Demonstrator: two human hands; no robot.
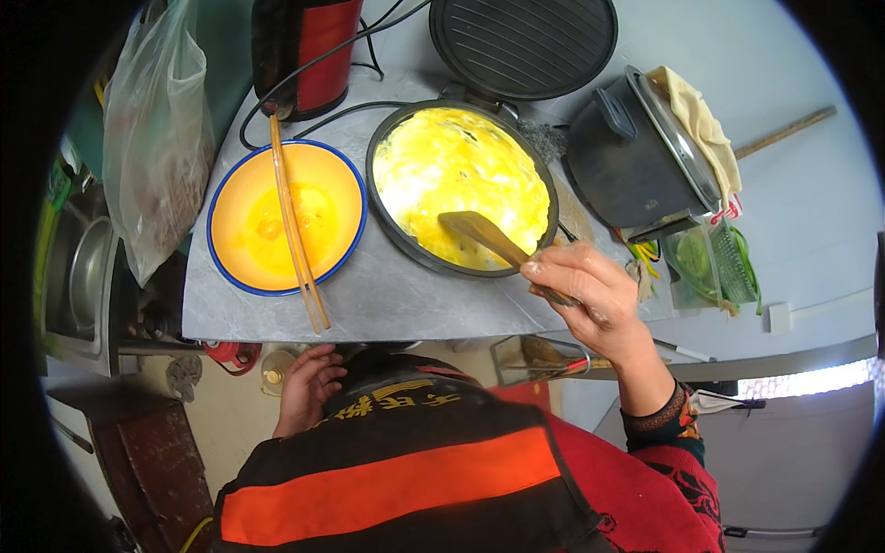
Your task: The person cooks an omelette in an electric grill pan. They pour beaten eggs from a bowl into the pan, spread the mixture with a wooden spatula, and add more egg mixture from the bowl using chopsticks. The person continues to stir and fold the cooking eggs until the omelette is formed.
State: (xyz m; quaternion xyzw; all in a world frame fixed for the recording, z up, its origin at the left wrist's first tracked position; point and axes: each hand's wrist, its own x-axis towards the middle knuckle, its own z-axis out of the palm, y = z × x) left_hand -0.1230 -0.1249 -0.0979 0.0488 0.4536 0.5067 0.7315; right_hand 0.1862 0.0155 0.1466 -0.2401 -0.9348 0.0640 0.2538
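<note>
My right hand (591, 290) grips a wooden spatula (480, 231), its flat blade resting on a yellow egg layer (463, 166). The egg spreads across the round black plate of an electric griddle (408, 243), whose ridged lid (525, 45) stands raised behind it. To the griddle's left sits an orange-yellow bowl with a blue rim (228, 207), holding some beaten egg (266, 238). A pair of wooden chopsticks (294, 228) lies across that bowl. My left hand (311, 383) hangs below the counter's front edge by my apron, fingers loosely curled and holding nothing.
A dark pot (622, 173) with a cloth (691, 117) on its lid stands right of the griddle. Beside it is a clear container of green vegetables (695, 266). A red and black appliance (325, 59) and its cable stand behind the bowl. A plastic bag (159, 138) hangs left.
</note>
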